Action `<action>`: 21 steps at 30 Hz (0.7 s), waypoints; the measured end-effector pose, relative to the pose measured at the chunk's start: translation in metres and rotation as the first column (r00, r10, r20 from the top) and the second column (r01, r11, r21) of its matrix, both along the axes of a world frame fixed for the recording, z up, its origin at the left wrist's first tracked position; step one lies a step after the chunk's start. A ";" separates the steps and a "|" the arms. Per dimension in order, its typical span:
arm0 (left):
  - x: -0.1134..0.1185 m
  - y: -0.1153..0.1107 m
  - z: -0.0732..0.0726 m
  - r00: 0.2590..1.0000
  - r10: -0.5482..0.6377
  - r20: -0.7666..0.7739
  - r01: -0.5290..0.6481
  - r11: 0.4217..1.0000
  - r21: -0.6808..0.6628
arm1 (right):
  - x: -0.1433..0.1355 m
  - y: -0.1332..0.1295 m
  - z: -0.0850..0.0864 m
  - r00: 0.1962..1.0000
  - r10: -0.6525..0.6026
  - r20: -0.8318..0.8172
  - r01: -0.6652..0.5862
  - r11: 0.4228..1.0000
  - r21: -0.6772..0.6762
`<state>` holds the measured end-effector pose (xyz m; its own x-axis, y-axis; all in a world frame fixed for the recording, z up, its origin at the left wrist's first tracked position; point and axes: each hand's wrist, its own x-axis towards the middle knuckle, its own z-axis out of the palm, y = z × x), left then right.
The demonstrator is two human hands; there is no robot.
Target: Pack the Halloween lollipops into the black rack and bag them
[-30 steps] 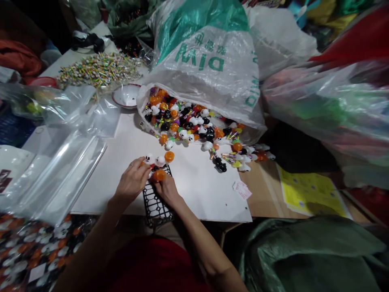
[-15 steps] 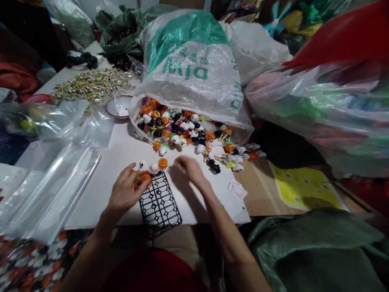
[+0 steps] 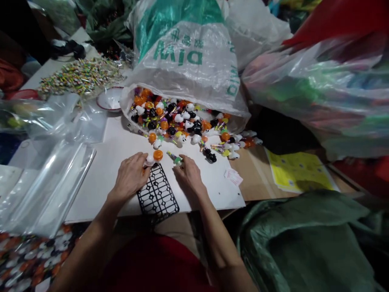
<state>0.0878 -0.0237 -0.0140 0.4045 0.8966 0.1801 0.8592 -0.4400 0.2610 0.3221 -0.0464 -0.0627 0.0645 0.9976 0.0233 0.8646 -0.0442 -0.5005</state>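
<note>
A black plastic grid frame [image 3: 157, 190] lies on the white board, its near end reaching past the table edge. At the frame's far left corner my left hand [image 3: 129, 176] is closed, with a bit of orange toy showing between thumb and fingers. A white toy head [image 3: 150, 160] and an orange pumpkin head [image 3: 157, 155] sit by its fingertips, at the frame's far end. To the right of the frame, my right hand [image 3: 189, 174] pinches a small toy with a green head and patterned stem [image 3: 175, 158], the stem pointing away and left.
A woven sack [image 3: 185, 69] spills orange, white and black toys [image 3: 173, 121] across the board's back. A bowl [image 3: 110, 99] and a heap of small colourful sticks [image 3: 82, 77] are behind left. Clear plastic bags [image 3: 57, 182] cover the left side; yellow sheets [image 3: 299, 170] lie right.
My right hand, bare-looking and blurred before, now has the green-headed toy in its fingers. My left hand has shifted over the frame's corner, covering more toys. The view has tipped slightly downward.
</note>
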 end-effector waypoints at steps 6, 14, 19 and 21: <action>-0.003 0.006 0.006 0.999 -0.050 0.023 0.051 0.997 -0.059 | -0.018 0.046 0.014 0.978 -0.048 0.202 0.081 0.984 -0.159; -0.019 0.002 0.007 0.987 -0.057 0.150 0.070 0.994 -0.085 | -0.031 -0.001 0.016 0.844 0.065 -0.532 -0.017 0.995 0.094; -0.023 -0.005 0.012 0.980 -0.134 0.148 0.140 0.990 -0.034 | -0.080 -0.027 -0.020 0.693 0.065 -0.718 0.097 0.979 0.182; -0.019 -0.010 0.012 0.980 -0.168 0.103 0.169 0.986 -0.004 | -0.092 -0.021 -0.027 0.737 0.111 -0.666 0.046 0.976 0.214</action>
